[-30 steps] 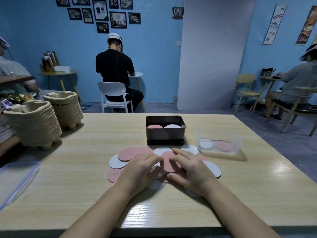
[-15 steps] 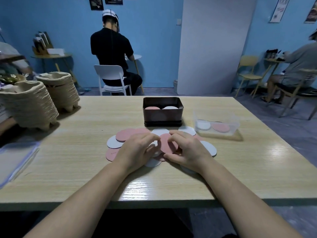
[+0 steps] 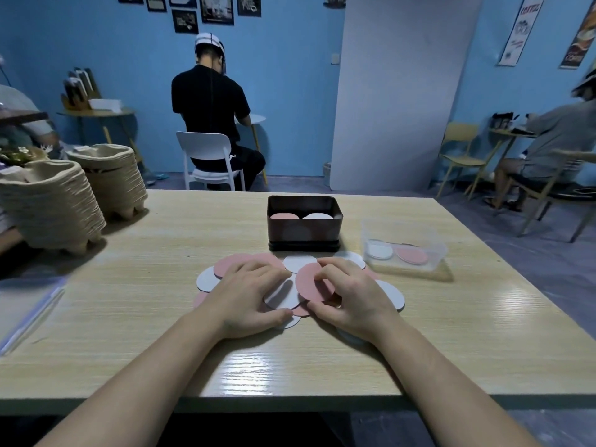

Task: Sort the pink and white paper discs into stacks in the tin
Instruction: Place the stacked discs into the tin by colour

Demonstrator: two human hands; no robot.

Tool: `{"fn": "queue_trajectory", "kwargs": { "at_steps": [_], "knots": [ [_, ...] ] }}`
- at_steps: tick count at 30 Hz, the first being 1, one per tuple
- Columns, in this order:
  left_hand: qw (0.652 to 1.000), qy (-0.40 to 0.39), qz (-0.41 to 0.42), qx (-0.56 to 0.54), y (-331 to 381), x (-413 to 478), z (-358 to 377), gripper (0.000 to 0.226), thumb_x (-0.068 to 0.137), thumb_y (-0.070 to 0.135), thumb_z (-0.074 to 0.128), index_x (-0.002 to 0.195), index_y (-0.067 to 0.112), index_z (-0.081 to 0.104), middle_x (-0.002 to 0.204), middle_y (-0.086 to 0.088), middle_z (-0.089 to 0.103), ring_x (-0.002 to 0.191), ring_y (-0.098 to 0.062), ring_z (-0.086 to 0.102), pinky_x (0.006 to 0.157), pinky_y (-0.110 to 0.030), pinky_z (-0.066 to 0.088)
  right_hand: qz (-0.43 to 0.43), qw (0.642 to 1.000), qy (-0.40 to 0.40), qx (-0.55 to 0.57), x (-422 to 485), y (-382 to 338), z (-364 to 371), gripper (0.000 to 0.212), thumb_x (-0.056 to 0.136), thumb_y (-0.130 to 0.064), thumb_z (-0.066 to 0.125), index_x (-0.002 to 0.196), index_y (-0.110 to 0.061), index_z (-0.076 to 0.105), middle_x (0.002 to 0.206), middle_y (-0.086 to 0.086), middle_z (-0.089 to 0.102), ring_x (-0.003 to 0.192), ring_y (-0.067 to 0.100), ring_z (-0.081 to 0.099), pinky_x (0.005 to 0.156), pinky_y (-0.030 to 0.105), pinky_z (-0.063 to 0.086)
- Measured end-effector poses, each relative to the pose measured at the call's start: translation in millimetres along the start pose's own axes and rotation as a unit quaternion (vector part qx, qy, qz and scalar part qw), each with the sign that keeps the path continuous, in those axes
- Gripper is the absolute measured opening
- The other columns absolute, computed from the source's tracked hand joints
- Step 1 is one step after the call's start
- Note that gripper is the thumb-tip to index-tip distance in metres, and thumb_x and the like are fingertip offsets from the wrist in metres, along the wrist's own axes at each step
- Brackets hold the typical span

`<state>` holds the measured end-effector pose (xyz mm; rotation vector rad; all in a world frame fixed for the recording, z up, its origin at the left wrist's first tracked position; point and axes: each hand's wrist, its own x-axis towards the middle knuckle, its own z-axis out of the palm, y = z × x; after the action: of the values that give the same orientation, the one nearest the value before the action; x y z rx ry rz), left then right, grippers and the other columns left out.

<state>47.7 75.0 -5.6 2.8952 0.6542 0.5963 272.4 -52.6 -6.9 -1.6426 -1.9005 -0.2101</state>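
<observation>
The right hand (image 3: 351, 295) pinches a pink disc (image 3: 311, 282) in its fingers (image 3: 325, 269), tilting it up off the loose pile (image 3: 206, 279), probably to peel it free of its neighbours. The left hand (image 3: 248, 295) curls thumb and fingers around a white disc (image 3: 282, 296), so each hand seems to take one colour. The pile lies on the counter (image 3: 161, 285), just on the near side of the tin (image 3: 304, 235). In the tin, a pink stack (image 3: 283, 216) sits left and a white stack (image 3: 317, 216) right. A clear box (image 3: 432, 253) to the right holds one white and one pink disc.

One head-worn wide-angle view, forward and downward, close above the table (image 3: 129, 317).
</observation>
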Motion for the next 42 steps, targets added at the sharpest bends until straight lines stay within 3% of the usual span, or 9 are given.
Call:
{"fn": "queue_trajectory", "kwargs": {
  "at_steps": [7,12,17,22,26,32,38,42],
  "knots": [
    [0.998,0.040,0.016,-0.054,0.5,0.4,1.1,0.053,0.082,0.058,0.068,0.128,0.035,0.055,0.113,0.025,0.060,0.118,-0.003,0.047,0.102,-0.041,0.038,0.023,1.000,0.000,0.003,-0.2,3.8,1.1,0.039,0.081,-0.054,0.073,0.102,-0.024,0.059,0.135,-0.006,0.057,0.124,0.014,0.053,0.092,0.031,0.050],
    [0.998,0.027,0.014,-0.053,-0.8,0.7,1.0,0.065,0.082,0.063,0.066,0.138,0.035,0.050,0.123,0.024,0.059,0.127,-0.003,0.041,0.108,-0.040,0.033,0.030,1.000,0.001,-0.002,0.9,4.8,1.1,0.039,0.081,-0.057,0.070,0.101,-0.025,0.059,0.136,-0.007,0.057,0.123,0.013,0.053,0.093,0.029,0.049],
    [0.998,0.022,0.024,-0.062,1.9,7.1,-2.4,0.067,0.079,0.065,0.067,0.136,0.033,0.050,0.119,0.022,0.058,0.124,-0.003,0.041,0.105,-0.040,0.036,0.024,1.000,-0.008,-0.002,1.4,5.3,0.3,0.040,0.082,-0.055,0.071,0.103,-0.023,0.060,0.135,-0.006,0.056,0.123,0.013,0.052,0.094,0.029,0.048],
    [0.990,0.122,0.037,-0.060,7.7,7.6,-0.1,0.064,0.077,0.063,0.074,0.127,0.026,0.058,0.120,0.014,0.061,0.115,-0.009,0.055,0.097,-0.039,0.045,0.034,0.999,0.000,-0.010,-0.3,8.2,-2.4,0.037,0.081,-0.054,0.070,0.100,-0.025,0.057,0.135,-0.004,0.056,0.122,0.016,0.054,0.093,0.031,0.049],
    [0.977,0.199,0.056,-0.045,10.3,11.7,2.1,0.059,0.077,0.051,0.082,0.118,0.012,0.065,0.112,0.003,0.066,0.102,-0.017,0.061,0.088,-0.030,0.047,0.053,0.998,0.022,-0.017,3.2,9.1,-2.5,0.037,0.081,-0.050,0.071,0.099,-0.021,0.059,0.132,-0.001,0.059,0.123,0.018,0.054,0.094,0.028,0.047],
    [0.979,0.175,0.098,-0.041,9.5,9.4,10.0,0.051,0.084,0.048,0.081,0.114,0.011,0.064,0.129,-0.005,0.062,0.113,-0.024,0.060,0.092,-0.037,0.052,-0.030,1.000,0.006,0.006,8.6,-5.4,5.3,0.049,0.084,-0.037,0.075,0.126,-0.021,0.057,0.129,-0.001,0.061,0.117,0.018,0.057,0.093,0.027,0.049],
    [0.983,0.141,0.116,-0.036,9.2,7.6,8.7,0.050,0.089,0.054,0.069,0.113,0.011,0.064,0.140,-0.010,0.057,0.118,-0.026,0.058,0.092,-0.035,0.053,-0.077,0.997,0.018,0.013,6.8,-6.1,7.7,0.024,0.085,-0.031,0.076,0.096,-0.017,0.061,0.132,0.006,0.058,0.115,0.024,0.058,0.084,0.035,0.054],
    [0.985,0.140,0.082,-0.060,3.8,2.4,6.4,0.052,0.086,0.050,0.073,0.121,0.014,0.061,0.140,-0.006,0.058,0.121,-0.024,0.060,0.096,-0.036,0.053,-0.067,0.997,0.033,0.023,3.0,-4.9,3.9,0.025,0.085,-0.037,0.076,0.090,-0.016,0.063,0.131,0.006,0.061,0.120,0.020,0.058,0.092,0.026,0.051]
  ]
}}
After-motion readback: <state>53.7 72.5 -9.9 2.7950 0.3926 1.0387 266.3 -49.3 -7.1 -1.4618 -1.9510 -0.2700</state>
